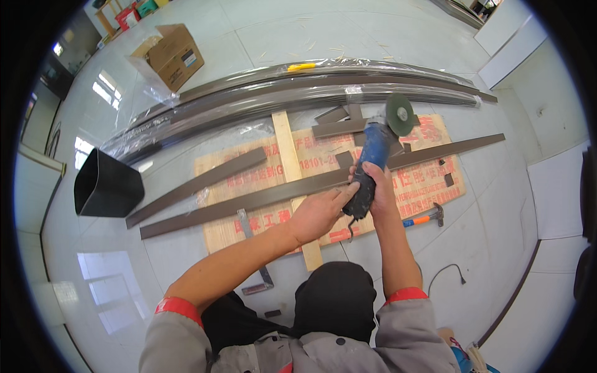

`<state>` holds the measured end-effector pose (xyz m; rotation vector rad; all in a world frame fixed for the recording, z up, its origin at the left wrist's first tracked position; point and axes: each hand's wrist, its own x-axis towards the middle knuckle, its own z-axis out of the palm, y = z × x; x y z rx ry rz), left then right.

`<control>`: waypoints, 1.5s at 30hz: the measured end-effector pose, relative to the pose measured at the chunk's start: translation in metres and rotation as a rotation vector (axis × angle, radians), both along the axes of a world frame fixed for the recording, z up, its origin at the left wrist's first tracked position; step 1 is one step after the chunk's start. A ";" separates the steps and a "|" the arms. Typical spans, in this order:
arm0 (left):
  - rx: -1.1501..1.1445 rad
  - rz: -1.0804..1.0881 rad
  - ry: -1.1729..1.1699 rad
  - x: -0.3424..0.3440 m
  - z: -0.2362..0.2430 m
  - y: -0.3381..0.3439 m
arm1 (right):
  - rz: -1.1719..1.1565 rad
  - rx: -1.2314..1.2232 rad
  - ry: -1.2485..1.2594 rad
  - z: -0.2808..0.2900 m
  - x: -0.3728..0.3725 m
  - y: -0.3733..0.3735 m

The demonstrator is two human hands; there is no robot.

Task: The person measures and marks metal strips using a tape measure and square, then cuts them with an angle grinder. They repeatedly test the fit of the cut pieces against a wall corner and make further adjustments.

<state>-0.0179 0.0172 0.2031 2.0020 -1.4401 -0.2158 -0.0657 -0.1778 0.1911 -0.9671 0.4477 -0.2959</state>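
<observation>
I hold a blue and black angle grinder (376,140) with a green disc (398,115) at its upper end. My right hand (380,189) is closed around the grinder's body. My left hand (314,214) grips the black rear part, where a short cord dangles. Beneath the tool, a long brown trim strip (249,205) crosses a printed wooden board (438,189) and a pale batten (283,140). A metal square (267,276) lies below the strip on the left, and a hammer (423,219) with an orange and blue handle lies at the board's right edge.
Wrapped long profiles (217,112) lie across the back with short offcuts (329,128) nearer. An open cardboard box (174,56) is at upper left, a black angular container (106,183) at left. A cable (444,270) lies at lower right; white panels (559,205) border the right side.
</observation>
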 end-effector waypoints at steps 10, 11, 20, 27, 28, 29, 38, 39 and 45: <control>-0.022 0.017 -0.137 -0.009 -0.014 0.011 | -0.076 0.248 -0.037 -0.030 -0.007 0.008; -0.060 0.009 -0.109 -0.008 -0.013 0.009 | -0.105 0.245 -0.048 -0.027 -0.008 0.006; 0.156 -0.011 0.021 0.013 -0.031 0.050 | -0.300 -0.208 0.232 0.038 -0.111 -0.070; 0.115 0.028 0.169 0.027 -0.019 0.013 | -0.425 -0.089 -0.104 0.180 -0.174 -0.134; 0.024 -0.020 0.195 0.023 -0.016 0.000 | -0.438 -0.130 -0.101 0.194 -0.169 -0.134; -0.085 -0.047 0.230 0.015 -0.008 -0.011 | -0.443 -0.165 -0.105 0.199 -0.160 -0.129; -0.373 -0.130 0.395 -0.032 0.081 -0.036 | -0.125 0.344 -0.176 0.119 -0.059 -0.053; -0.377 -0.103 0.310 -0.028 0.082 -0.030 | -0.082 0.368 -0.185 0.110 -0.050 -0.043; -0.282 0.045 -0.163 -0.011 0.083 0.008 | 0.000 0.364 -0.132 0.088 -0.007 0.007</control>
